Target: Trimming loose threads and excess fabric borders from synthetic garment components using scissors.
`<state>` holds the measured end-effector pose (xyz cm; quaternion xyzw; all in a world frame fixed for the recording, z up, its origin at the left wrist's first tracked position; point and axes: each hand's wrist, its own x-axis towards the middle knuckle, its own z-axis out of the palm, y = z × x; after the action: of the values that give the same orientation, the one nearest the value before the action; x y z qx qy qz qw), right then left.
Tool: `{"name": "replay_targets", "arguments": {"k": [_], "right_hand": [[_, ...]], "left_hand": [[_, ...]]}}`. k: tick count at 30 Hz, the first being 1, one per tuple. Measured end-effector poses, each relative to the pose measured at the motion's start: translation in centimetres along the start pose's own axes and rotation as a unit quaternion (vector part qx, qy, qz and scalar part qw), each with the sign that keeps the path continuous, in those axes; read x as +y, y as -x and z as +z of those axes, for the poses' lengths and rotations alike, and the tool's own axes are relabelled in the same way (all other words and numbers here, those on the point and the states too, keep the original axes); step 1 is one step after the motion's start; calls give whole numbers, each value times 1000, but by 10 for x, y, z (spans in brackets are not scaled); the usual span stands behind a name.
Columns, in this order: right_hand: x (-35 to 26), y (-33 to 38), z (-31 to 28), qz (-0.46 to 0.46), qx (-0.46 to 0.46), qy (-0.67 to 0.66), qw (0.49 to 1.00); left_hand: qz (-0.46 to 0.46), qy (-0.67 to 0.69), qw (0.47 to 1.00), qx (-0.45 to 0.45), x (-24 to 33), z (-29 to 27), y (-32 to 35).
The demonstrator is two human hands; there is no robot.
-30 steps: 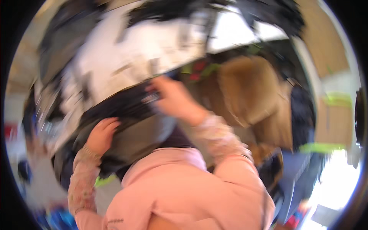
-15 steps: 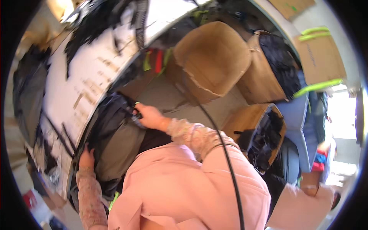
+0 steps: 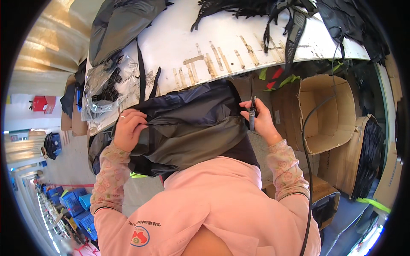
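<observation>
One dark cloth (image 3: 188,136) spreads between the table's (image 3: 171,53) near edge and a pink jacket (image 3: 183,200), left hand (image 3: 130,130) pinching its left side, right hand (image 3: 264,121) curled round a slim tool (image 3: 252,118). Probably light, limp, slippery: best held by its hems.

Two bare hands, one left hand (image 3: 129,129) and one right hand (image 3: 262,119); one dark grey and black fabric piece (image 3: 192,134); one slim grey-handled tool (image 3: 252,118); one long black cable (image 3: 310,187); one white tabletop (image 3: 171,47); three open brown cardboard boxes (image 3: 286,113) at right.
</observation>
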<state>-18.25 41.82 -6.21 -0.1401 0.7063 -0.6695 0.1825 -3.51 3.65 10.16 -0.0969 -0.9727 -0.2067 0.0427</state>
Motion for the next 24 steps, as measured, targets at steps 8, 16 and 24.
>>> {"name": "replay_targets", "arguments": {"k": [8, 16, 24], "right_hand": [[-26, -7, 17, 1, -123, 84, 989], [-50, -8, 3, 34, -119, 63, 990], [-67, -23, -23, 23, -112, 145, 983]], "left_hand": [[-95, 143, 983, 64, -27, -35, 31], [-199, 285, 936, 54, -56, -23, 47], [-266, 598, 749, -107, -59, -2, 29]]}}
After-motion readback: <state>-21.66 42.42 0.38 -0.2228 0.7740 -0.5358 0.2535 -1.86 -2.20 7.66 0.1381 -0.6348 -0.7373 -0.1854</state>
